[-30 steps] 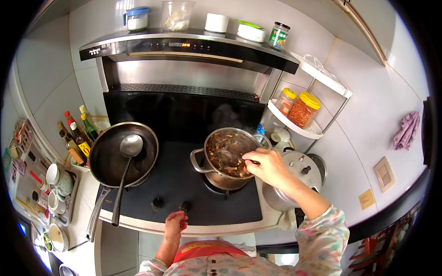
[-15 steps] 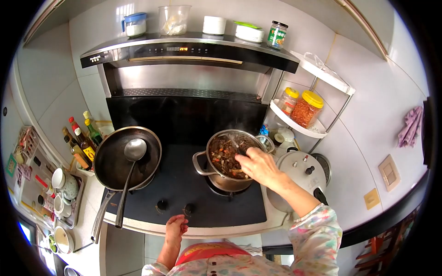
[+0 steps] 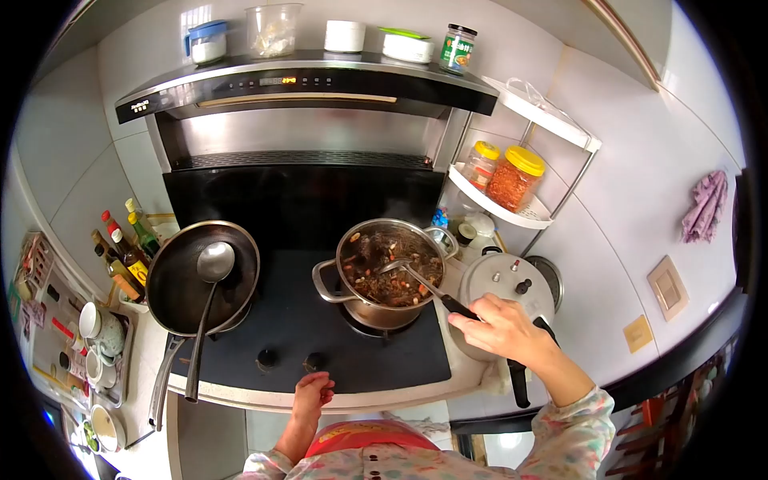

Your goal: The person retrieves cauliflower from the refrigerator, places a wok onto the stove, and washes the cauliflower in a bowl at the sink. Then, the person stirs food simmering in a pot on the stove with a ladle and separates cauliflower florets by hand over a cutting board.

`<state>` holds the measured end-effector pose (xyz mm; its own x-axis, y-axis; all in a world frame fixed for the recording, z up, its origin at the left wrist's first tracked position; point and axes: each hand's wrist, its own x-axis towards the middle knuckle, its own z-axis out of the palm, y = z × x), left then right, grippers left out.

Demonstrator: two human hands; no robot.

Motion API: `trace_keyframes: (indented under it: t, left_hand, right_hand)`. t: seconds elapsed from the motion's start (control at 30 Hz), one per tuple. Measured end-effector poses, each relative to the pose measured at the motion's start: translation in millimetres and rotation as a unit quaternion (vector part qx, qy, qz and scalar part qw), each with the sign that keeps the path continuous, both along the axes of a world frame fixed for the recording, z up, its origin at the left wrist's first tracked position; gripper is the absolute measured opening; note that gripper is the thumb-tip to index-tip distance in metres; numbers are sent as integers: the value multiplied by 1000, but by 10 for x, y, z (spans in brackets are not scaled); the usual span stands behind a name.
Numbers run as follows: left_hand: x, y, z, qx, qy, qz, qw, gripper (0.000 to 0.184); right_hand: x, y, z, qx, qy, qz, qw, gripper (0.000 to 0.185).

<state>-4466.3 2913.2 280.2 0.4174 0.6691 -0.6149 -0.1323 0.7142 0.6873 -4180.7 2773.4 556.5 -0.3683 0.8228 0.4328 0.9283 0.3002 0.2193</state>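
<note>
A steel pot (image 3: 388, 314) with two loop handles sits on the right burner, full of dark stewed food (image 3: 376, 280) with orange bits. My right hand (image 3: 504, 326), right of the pot's rim, grips the black handle of a metal spoon (image 3: 424, 280); the spoon's head rests in the food. Near the front edge of the cooktop, my left hand (image 3: 310, 398) has its fingers curled, with nothing visible in them. Just beyond it is a black stove knob (image 3: 314, 362), and a second knob (image 3: 266, 360) lies to the left.
A dark wok (image 3: 172, 280) holding a steel ladle (image 3: 215, 262) stands on the left burner, handles jutting past the front edge. A pressure cooker lid (image 3: 500, 276) lies right of the pot. Sauce bottles (image 3: 128, 260) and a bowl rack (image 3: 120, 376) stand left. The range hood (image 3: 304, 88) overhangs.
My right hand has moved from over the pot to its right, bringing the spoon to a lower slant with its head now visible. The view has shifted slightly; my left hand stays near the knobs.
</note>
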Motion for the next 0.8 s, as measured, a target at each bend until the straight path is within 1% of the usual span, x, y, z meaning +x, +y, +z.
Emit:
trace_keyframes:
  t: [0.13,0.23,0.37,0.5,0.6,0.67,0.8]
  left_hand:
    - [89,0,28,4,-2,-18,1000,16]
    - [141,-14,23,8,-5,-28,1000,16]
    - [151,-40,39,4,1,-34,999,17]
    - [105,-34,29,2,-6,-21,1000,16]
    - [33,-20,13,9,-6,-16,1000,16]
    - [-7,-33,44,4,-6,-6,1000,15]
    - [-88,-57,71,6,11,13,1000,14]
  right_hand:
    - [-124,-211,202,31,5,-28,999,38]
    - [-204,-323,264,1,30,-43,999,35]
    - [-202,-267,99,-30,57,-43,997,32]
    - [-107,-108,-142,-30,79,-44,995,31]
    - [29,22,-280,-20,93,-47,994,31]
    - [103,97,-331,9,89,-53,995,28]
    - [142,212,-251,75,98,-63,990,25]
